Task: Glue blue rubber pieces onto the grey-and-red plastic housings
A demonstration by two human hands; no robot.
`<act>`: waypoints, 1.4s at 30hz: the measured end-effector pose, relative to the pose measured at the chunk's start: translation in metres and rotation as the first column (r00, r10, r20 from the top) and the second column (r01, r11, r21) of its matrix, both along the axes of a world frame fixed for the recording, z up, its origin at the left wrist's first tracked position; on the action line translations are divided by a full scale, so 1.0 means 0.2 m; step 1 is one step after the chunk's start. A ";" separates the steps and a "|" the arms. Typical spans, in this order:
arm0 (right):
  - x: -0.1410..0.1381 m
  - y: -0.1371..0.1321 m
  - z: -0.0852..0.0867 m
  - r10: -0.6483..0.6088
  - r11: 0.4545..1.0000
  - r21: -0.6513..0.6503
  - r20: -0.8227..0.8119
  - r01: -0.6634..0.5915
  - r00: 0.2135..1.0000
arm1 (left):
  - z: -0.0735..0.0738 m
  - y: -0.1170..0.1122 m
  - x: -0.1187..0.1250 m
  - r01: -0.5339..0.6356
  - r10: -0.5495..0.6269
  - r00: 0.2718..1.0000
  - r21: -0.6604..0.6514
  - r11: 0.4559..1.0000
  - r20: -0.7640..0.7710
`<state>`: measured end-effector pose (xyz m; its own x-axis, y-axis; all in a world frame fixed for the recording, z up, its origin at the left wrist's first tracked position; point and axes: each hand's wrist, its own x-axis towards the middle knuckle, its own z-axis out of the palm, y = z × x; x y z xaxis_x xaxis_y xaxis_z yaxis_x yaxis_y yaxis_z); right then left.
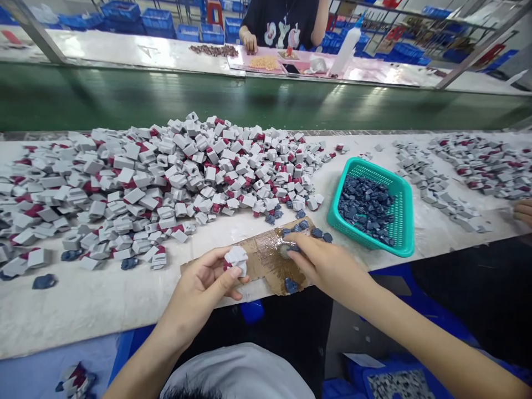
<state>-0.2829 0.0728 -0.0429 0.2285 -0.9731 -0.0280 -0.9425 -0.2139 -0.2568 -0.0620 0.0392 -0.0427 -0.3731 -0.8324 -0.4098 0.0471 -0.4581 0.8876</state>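
My left hand (211,277) is closed around a small white and maroon plastic piece (236,260), its thumb on the front. My right hand (316,257) pinches what looks like a small dark blue plastic piece (294,247) over a brown cardboard sheet (260,256). The sheet is wet and shiny under these fingers, and a round greyish spot shows beside the fingertips. One loose dark blue piece (291,285) lies on the sheet's near edge; several others lie at its far end.
A large heap of white and maroon pieces (187,172) covers the table's left and middle. At right stands a green basket (405,221) of dark blue pieces; more pieces (490,166) lie beyond. A co-worker (286,25) sits across the green conveyor belt (166,100). Another person's hand (524,210) shows at the right edge.
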 end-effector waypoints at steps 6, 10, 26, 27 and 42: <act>0.03 -0.08 0.00 0.052 0.988 0.149 -0.137 -0.031 0.989 | 0.00 0.00 0.00 0.010 -0.008 0.999 0.064 0.998 -0.035; 0.03 -0.07 0.05 0.052 0.997 0.060 0.010 -0.052 0.999 | 0.00 0.00 0.02 0.002 0.000 0.999 0.059 0.998 -0.049; 0.23 0.01 0.20 0.177 0.978 -0.196 0.561 -0.078 0.809 | -0.01 0.05 0.00 -0.001 -0.018 0.970 -0.076 0.997 -0.243; 0.23 0.01 0.20 0.198 0.974 -0.204 0.549 -0.099 0.812 | -0.01 0.05 0.00 -0.009 -0.012 0.973 -0.093 0.996 -0.232; 0.25 0.03 0.26 0.204 0.977 -0.174 0.610 -0.122 0.766 | 0.01 0.06 0.03 -0.013 -0.049 0.975 -0.277 0.961 -0.216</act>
